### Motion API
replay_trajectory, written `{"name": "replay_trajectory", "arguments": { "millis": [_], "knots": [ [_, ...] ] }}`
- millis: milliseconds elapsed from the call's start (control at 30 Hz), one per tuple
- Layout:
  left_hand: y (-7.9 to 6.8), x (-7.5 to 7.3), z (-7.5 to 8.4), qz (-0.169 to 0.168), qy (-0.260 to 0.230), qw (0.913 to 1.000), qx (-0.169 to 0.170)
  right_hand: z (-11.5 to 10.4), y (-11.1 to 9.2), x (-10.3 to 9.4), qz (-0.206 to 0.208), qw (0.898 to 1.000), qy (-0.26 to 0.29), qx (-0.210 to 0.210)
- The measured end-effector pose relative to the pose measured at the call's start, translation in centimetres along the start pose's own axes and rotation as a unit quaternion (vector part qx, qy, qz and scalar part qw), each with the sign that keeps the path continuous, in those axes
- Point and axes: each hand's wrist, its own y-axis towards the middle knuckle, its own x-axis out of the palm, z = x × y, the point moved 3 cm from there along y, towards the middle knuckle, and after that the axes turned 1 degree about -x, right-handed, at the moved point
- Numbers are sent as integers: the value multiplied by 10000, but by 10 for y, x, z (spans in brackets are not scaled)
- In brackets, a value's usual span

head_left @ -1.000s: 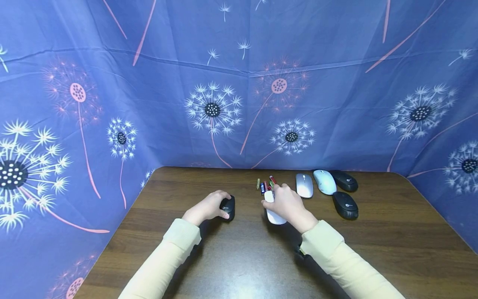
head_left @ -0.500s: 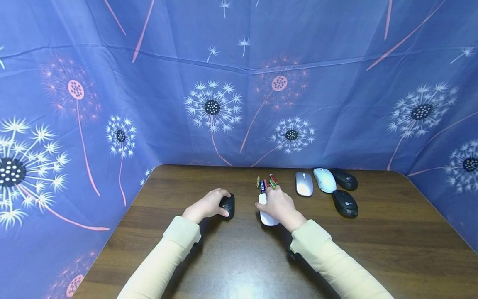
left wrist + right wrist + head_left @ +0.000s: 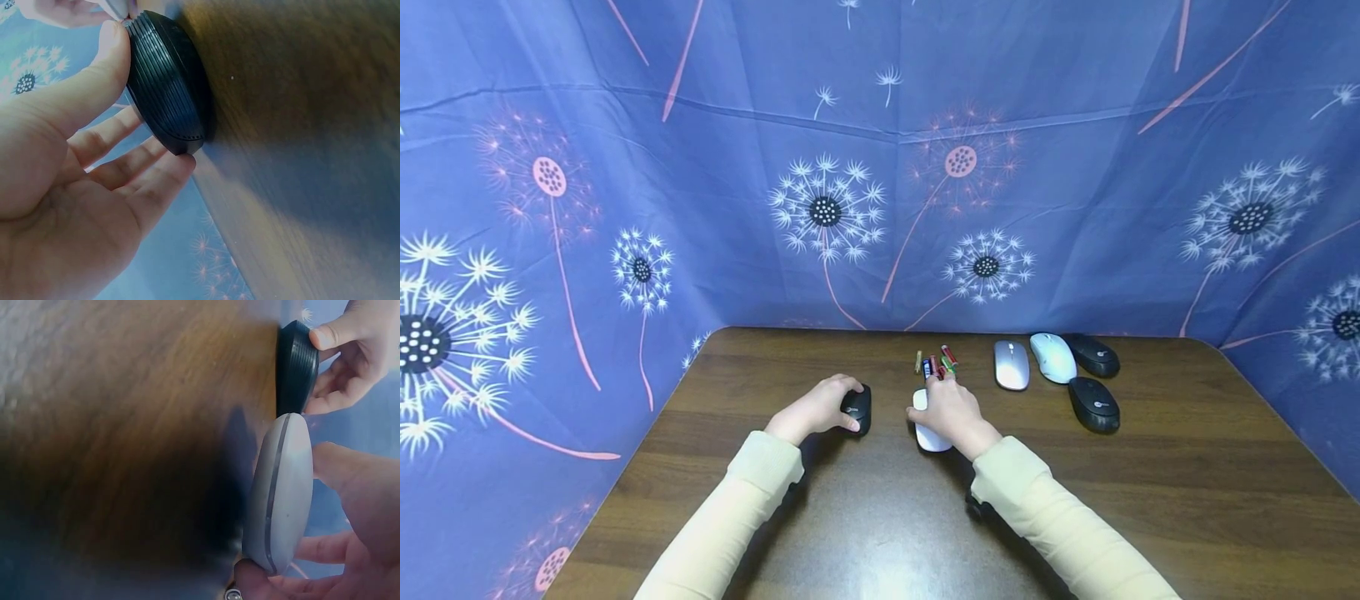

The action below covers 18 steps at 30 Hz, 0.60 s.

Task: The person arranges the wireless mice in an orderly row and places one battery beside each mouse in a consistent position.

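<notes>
My left hand (image 3: 822,408) grips a black computer mouse (image 3: 858,410) on the brown table, thumb on its near side and fingers at its far side. The mouse's ribbed end (image 3: 165,81) faces the left wrist view. To the right, my right hand (image 3: 952,410) holds a white computer mouse (image 3: 931,435), thumb at its left and fingers round its right and far end. The right wrist view shows the white mouse (image 3: 281,494) close over the table, with a ringed finger under its end. Just beyond that hand lie several small batteries (image 3: 934,367), partly hidden by the fingers.
At the back right of the wooden table (image 3: 1180,450) sit a silver mouse (image 3: 1011,365), a pale blue mouse (image 3: 1053,358) and two black mice, one farther back (image 3: 1094,356) and one nearer (image 3: 1094,405). A blue dandelion-print cloth (image 3: 880,167) hangs behind the table.
My right hand has carried the white mouse leftward, closer to the black one, and more of the batteries shows. The left hand keeps its hold in place. The head view has tilted slightly.
</notes>
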Motion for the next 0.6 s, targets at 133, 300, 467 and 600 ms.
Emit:
{"name": "replay_trajectory", "arguments": {
  "millis": [133,300,467,600],
  "knots": [
    [0,0,-1,55,18,10000,-2,-2,1,4,13,10000,-8,8],
    [1,0,0,38,17,10000,-17,-4,3,5,-10,10000,-45,50],
    [1,-2,3,21,-12,10000,-60,-4,3,7,-78,9999,-68,46],
    [0,-1,2,10,-21,9999,-113,-5,5,11,-79,10000,-54,20]
  ]
}}
